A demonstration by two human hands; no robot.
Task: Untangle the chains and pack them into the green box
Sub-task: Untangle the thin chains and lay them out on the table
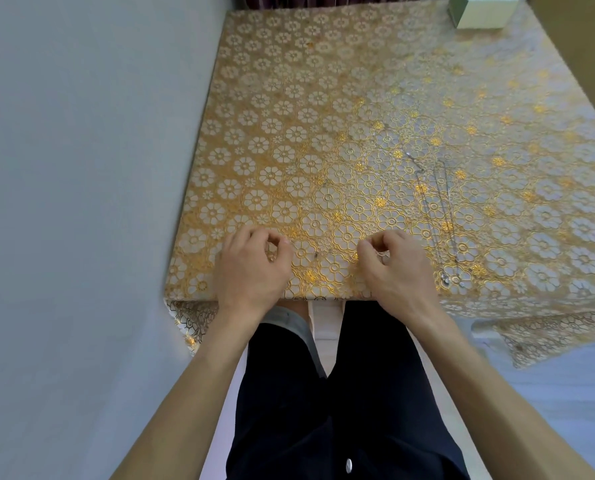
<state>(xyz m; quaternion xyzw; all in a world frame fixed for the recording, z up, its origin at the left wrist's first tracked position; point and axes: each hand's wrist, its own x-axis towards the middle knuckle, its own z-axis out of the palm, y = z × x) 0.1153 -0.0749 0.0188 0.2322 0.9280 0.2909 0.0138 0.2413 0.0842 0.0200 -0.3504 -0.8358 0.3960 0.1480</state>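
Left grip (pixel 254 265) and right grip (pixel 393 268): fingers curled, thumbs to forefingers, resting on counter (pixel 289 98) at near edge, 6 o'clock. Silvery glint at right fingertips; cannot tell if either holds anything. Chains (pixel 443 216) lie just beside right grip, toward 2 o'clock. Green box (pixel 483 10) at far corner, 1 o'clock.
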